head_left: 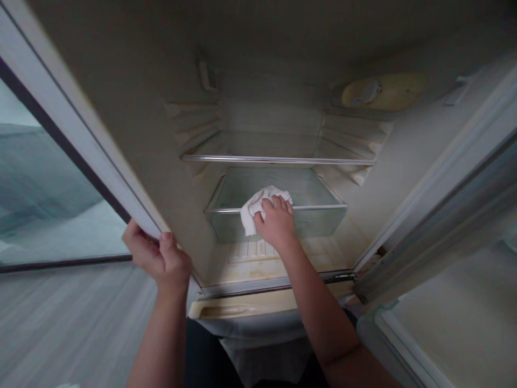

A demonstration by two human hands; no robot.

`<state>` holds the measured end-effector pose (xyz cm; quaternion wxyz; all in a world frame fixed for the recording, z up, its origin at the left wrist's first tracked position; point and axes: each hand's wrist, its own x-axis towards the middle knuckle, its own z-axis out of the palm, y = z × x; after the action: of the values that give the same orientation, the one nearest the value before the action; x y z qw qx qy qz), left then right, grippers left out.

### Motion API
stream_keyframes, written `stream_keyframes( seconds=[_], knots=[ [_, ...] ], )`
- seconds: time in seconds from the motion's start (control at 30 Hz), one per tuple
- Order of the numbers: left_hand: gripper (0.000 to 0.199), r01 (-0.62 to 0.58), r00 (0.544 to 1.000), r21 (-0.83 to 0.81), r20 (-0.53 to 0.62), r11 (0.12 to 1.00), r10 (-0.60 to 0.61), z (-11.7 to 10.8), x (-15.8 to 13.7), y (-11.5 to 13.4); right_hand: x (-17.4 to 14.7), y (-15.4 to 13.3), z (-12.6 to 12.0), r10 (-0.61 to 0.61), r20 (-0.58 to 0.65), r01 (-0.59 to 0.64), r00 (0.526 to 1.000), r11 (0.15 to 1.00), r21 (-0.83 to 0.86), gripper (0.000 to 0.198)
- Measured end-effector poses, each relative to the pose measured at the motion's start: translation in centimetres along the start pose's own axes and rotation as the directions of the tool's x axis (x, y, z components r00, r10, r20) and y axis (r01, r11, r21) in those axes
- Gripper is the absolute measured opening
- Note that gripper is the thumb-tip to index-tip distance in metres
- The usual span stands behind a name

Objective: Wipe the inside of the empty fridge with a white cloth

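Note:
A white cloth (255, 207) is bunched under the fingers of my right hand (278, 222), which presses it over the metal-trimmed front edge of the lower glass shelf (319, 188) inside a refrigerator. One end of the cloth hangs below that edge. My left hand (159, 254) is wrapped around the left edge of the refrigerator's frame (149, 218), thumb on the inner side and fingers curled behind it.
Above is another glass shelf (278, 159) with a metal front strip. A yellowed lamp cover with a dial (383, 91) sits on the upper right wall. The refrigerator door (456, 302) stands open at right. A lower drawer front (246, 310) juts out below, near my legs.

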<state>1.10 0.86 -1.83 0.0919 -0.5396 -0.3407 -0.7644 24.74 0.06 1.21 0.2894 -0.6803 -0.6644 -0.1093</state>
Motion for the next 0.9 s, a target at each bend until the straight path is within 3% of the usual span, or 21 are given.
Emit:
stream_keyframes(
  seconds=[0.23, 0.4, 0.5, 0.63, 0.77, 0.9],
  knots=[
    [0.069, 0.053, 0.999, 0.056, -0.003, 0.997, -0.053, 0.0, 0.0, -0.1, 0.6, 6.6, -1.7, 0.283, -0.135, -0.294, 0.950, 0.954, -0.065, 0.043],
    [0.067, 0.051, 0.999, 0.049, -0.020, 0.997, -0.050, 0.2, 0.0, 0.0, 1.4, 7.3, -2.1, 0.365, -0.111, -0.377, 0.924, 0.920, -0.110, 0.047],
    [0.064, 0.034, 0.999, 0.013, -0.027, 0.999, -0.034, 0.3, 0.0, 0.1, 1.4, 5.2, -1.4, 0.294, -0.063, -0.300, 0.954, 0.949, -0.102, 0.047],
    [0.061, 0.019, 0.999, -0.006, -0.026, 1.000, -0.019, 0.3, 0.0, 0.2, 0.8, 0.2, 0.1, 0.112, 0.002, -0.112, 0.994, 0.993, -0.048, 0.047],
    [0.060, 0.010, 1.000, -0.008, -0.021, 1.000, -0.010, 0.3, 0.1, 0.3, 0.0, -4.4, 1.3, -0.072, 0.060, 0.073, 0.996, 0.997, -0.024, 0.051],
    [0.060, 0.003, 1.000, -0.003, -0.002, 1.000, -0.003, 0.1, 0.1, 0.5, -0.1, -5.7, 1.6, -0.138, 0.062, 0.139, 0.988, 0.990, -0.019, 0.053]
  ],
)
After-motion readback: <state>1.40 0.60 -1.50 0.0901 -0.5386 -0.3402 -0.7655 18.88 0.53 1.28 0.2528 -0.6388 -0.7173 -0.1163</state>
